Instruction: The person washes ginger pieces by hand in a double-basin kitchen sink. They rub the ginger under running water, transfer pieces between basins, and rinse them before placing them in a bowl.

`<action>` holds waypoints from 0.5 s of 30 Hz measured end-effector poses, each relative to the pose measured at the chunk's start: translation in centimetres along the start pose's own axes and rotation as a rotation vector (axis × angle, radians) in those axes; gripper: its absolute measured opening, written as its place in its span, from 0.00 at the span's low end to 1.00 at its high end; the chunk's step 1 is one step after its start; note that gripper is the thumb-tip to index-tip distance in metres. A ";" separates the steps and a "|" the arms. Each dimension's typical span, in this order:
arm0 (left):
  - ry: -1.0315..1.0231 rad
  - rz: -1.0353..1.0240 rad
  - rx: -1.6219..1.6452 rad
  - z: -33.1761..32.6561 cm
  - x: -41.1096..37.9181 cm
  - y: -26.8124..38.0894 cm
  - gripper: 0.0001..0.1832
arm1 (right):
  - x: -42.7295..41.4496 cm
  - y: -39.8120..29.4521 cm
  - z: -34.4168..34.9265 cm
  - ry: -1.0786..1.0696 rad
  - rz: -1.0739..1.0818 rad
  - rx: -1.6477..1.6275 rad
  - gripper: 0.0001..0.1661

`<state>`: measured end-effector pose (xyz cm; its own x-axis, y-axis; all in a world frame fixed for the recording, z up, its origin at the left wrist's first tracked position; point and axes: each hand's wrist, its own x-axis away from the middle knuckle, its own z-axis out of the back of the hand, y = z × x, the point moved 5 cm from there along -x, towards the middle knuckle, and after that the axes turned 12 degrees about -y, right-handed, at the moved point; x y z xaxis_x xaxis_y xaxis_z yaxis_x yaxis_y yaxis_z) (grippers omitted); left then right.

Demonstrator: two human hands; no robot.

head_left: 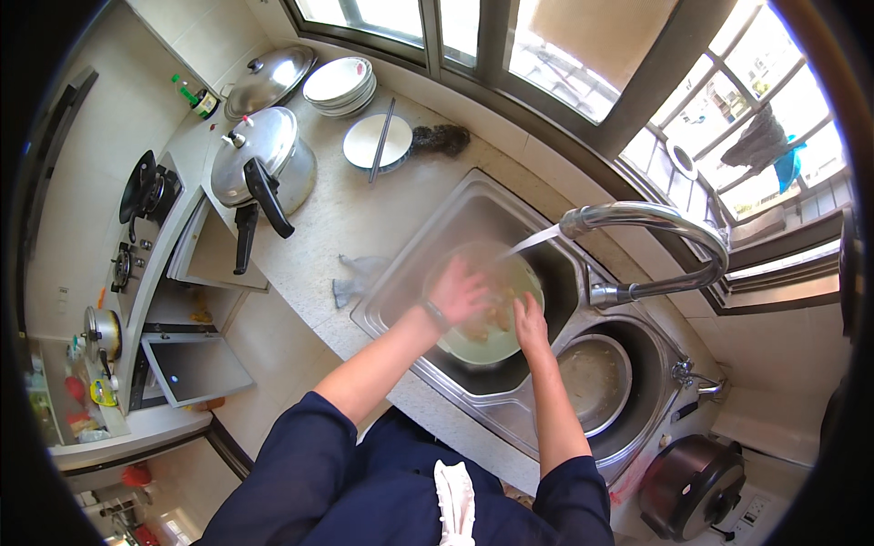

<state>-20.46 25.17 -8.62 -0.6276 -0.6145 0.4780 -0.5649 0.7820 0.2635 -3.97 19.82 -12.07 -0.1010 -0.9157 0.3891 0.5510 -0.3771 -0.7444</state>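
Water runs from the curved chrome faucet (649, 217) into a round pale-green basin (488, 351) in the larger steel sink bowl (410, 300). Brownish pieces of food (502, 317) lie in the basin; blur and haze keep me from telling what they are. My left hand (461, 293), a band on its wrist, is spread over the basin's left part, fingers apart and blurred. At the basin's right rim is my right hand (530, 321), fingers extended and partly at the water; whether it grips the rim is unclear.
A metal bowl (594, 382) sits in the smaller sink bowl. On the counter stand a pressure cooker (263, 164), stacked plates (341, 85), a bowl with chopsticks (372, 140), a dark scrubber (442, 140) and a greyish cloth (351, 280). A dark electric cooker (689, 484) is at lower right.
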 end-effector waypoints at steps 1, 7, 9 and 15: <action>0.056 -0.026 0.019 1.1 0.5 -0.2 0.40 | 0.2 1.5 -1.0 -0.043 -0.033 0.058 0.29; 0.322 -0.030 -0.060 6.8 1.8 -1.5 0.21 | -0.9 4.4 -5.1 -0.226 -0.209 0.215 0.27; 0.332 0.040 -0.011 7.9 1.7 -1.8 0.19 | -2.8 5.6 -6.0 -0.245 -0.251 0.196 0.25; 0.288 0.164 -0.075 11.2 0.0 -1.7 0.11 | -5.5 8.9 -11.8 -0.048 -0.575 -0.012 0.18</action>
<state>-25.53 22.68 -18.40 -0.5237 -0.4333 0.7335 -0.4208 0.8802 0.2195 -8.26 19.83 -27.22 -0.3440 -0.5561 0.7566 0.4094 -0.8140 -0.4121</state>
